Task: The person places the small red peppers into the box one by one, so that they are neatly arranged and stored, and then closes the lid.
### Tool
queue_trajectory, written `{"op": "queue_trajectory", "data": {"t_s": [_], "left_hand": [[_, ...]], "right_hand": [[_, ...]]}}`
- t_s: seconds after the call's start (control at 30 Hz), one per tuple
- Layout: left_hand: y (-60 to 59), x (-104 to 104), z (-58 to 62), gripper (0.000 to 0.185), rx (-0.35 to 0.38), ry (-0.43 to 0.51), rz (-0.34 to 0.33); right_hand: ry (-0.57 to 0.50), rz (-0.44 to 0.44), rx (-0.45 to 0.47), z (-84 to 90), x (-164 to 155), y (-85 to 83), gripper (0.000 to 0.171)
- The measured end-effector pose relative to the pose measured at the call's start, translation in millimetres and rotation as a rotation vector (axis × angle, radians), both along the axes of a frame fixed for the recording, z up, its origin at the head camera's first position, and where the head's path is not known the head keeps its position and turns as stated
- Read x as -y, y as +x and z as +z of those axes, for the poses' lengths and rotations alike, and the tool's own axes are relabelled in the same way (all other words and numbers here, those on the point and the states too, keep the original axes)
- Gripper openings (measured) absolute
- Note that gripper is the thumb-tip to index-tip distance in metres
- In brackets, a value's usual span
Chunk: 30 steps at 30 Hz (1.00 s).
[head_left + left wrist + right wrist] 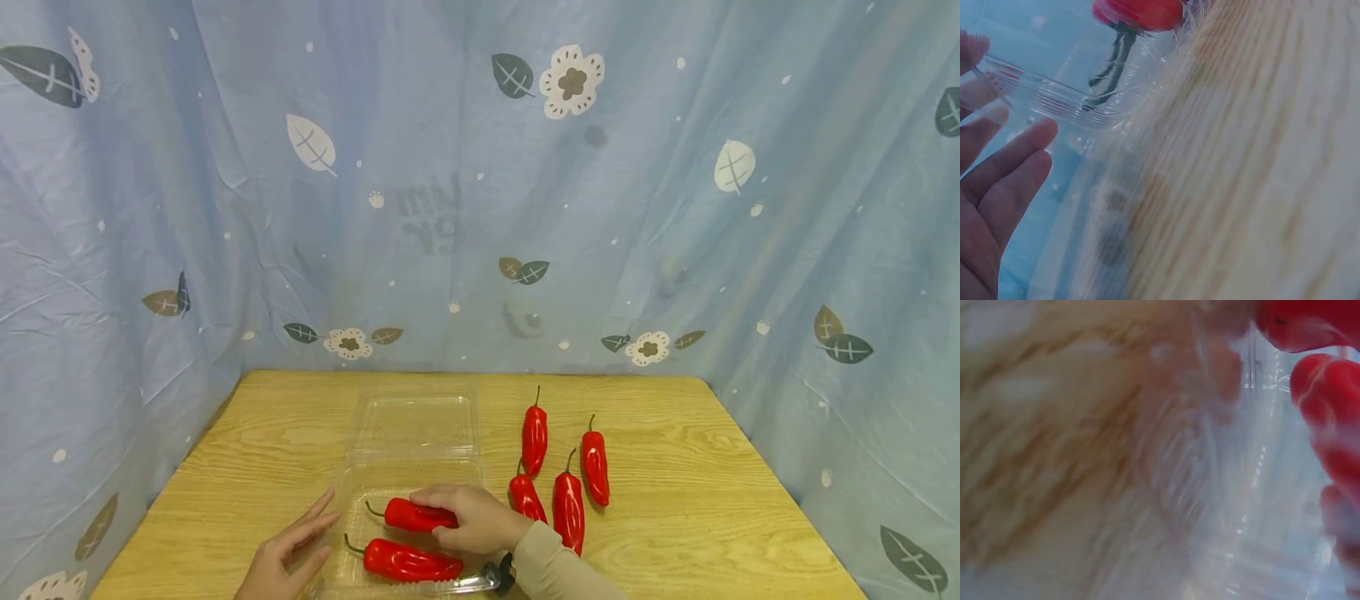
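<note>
A clear plastic clamshell container lies unfolded on the table, its lid laid back away from me. Inside its base, my right hand grips a red chili pepper from above, stem pointing left. Nearer to me in the base lies a second red pepper, also with its stem to the left. My left hand is at the container's left side, fingers extended. In the left wrist view, its fingers are by the clear rim; whether they press on it is unclear.
Several more red peppers lie loose on the wooden table, right of the container. The nearest pepper is partly hidden by my right arm. A blue patterned curtain hangs behind and along both sides.
</note>
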<state>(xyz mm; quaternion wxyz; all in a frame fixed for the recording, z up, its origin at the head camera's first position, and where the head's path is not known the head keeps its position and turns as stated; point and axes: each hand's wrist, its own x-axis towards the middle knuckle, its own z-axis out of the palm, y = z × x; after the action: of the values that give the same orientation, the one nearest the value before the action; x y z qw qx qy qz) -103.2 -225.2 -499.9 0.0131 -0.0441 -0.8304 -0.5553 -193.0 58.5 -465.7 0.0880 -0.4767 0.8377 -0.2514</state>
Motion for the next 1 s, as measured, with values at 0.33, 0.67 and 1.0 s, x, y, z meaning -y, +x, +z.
{"op": "queue_trajectory", "data": {"t_s": [0.33, 0.67, 1.0], "left_hand": [[1.7, 0.9, 1.0, 0.036, -0.082, -0.010, -0.057], [2.3, -1.3, 2.6, 0.037, -0.038, -0.019, -0.019], [2.2, -1.3, 0.0, 0.036, -0.075, 0.006, -0.040]], "right_hand": [[0.101, -0.012, -0.003, 2.1, 3.7, 1.7, 0.052], [0.155, -0.019, -0.043, 0.1, 5.0, 4.0, 0.049], [0.087, -0.047, -0.033, 1.1, 3.4, 5.4, 0.044]]}}
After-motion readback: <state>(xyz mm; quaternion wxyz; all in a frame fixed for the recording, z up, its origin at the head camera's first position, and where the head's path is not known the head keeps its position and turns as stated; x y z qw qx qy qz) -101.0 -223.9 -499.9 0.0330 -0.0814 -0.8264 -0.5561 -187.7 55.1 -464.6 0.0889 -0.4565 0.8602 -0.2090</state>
